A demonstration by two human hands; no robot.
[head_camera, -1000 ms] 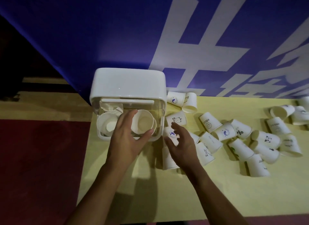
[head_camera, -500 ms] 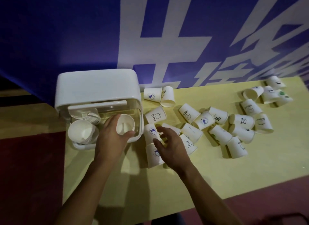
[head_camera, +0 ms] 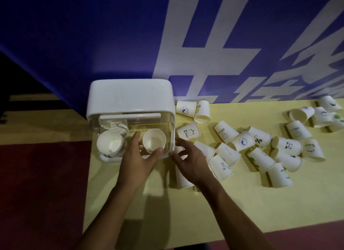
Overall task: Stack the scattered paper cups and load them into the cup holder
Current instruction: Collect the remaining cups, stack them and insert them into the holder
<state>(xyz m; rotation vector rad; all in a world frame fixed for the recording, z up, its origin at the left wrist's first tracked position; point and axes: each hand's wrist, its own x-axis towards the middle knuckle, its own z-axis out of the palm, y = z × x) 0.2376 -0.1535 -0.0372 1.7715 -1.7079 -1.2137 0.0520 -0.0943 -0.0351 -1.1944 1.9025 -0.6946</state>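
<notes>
A blue banner (head_camera: 93, 35) stands behind a yellow table (head_camera: 242, 203) beside red floor (head_camera: 37, 194).

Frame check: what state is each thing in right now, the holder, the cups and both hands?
cup holder: upright on the table, cups in both sides.
left stack: nested, inside the holder, untouched.
right cup: inside the holder, gripped by the left hand.
right hand: open, above loose cups, holding nothing.
scattered cups: unstacked, mostly tipped over on the table.
</notes>
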